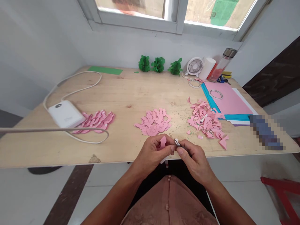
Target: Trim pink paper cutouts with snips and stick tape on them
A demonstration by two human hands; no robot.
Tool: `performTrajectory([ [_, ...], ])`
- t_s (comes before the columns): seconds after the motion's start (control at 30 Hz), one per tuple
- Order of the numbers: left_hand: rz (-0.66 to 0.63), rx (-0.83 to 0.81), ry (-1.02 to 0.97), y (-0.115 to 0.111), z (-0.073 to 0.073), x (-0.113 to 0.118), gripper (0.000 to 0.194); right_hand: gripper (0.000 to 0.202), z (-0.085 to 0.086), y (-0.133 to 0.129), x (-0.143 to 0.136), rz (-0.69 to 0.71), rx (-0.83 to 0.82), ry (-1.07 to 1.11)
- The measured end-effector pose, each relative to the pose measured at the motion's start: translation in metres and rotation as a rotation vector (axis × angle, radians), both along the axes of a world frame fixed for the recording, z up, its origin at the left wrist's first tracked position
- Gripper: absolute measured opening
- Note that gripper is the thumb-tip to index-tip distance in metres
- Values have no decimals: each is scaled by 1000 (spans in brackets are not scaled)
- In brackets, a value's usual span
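At the table's front edge my left hand [153, 153] is closed on a piece of pink paper [162, 142], pinching it between thumb and fingers. Close beside it, my right hand [195, 161] grips a small dark metal tool [177, 143]. Its tip meets the left fingertips, and the fingers hide most of it, so I cannot tell its exact kind. Just beyond the hands lies a pile of curved pink paper cutouts [154, 120]. Another row of pink cutouts [99, 120] sits to the left, partly beside a white power bank [67, 114].
Pink paper scraps [207, 120] are heaped at right. Past them lie pink sheets [234, 101] with a tape roll [216, 94]. Green paper ornaments [158, 64], a small fan [195, 66] and a bottle [221, 65] stand at the back. A white cable [81, 89] loops at left.
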State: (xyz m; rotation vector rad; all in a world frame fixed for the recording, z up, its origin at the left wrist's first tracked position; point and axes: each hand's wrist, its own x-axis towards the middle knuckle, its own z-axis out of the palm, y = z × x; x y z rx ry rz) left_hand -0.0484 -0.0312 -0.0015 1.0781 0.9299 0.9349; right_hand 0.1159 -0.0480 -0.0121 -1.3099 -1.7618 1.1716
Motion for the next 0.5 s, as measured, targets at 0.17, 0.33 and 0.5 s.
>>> performTrajectory([
  [0.17, -1, -3, -27, 0, -2, 0, 8, 32, -2, 1, -1, -13, 22, -8],
  [0.33, 4, -13, -26, 0, -3, -1, 7, 31, -2, 1, -2, -38, 40, -40],
  [0.5, -4, -8, -29, 1, -4, -1, 7, 29, -1, 0, -2, -53, 61, -79],
])
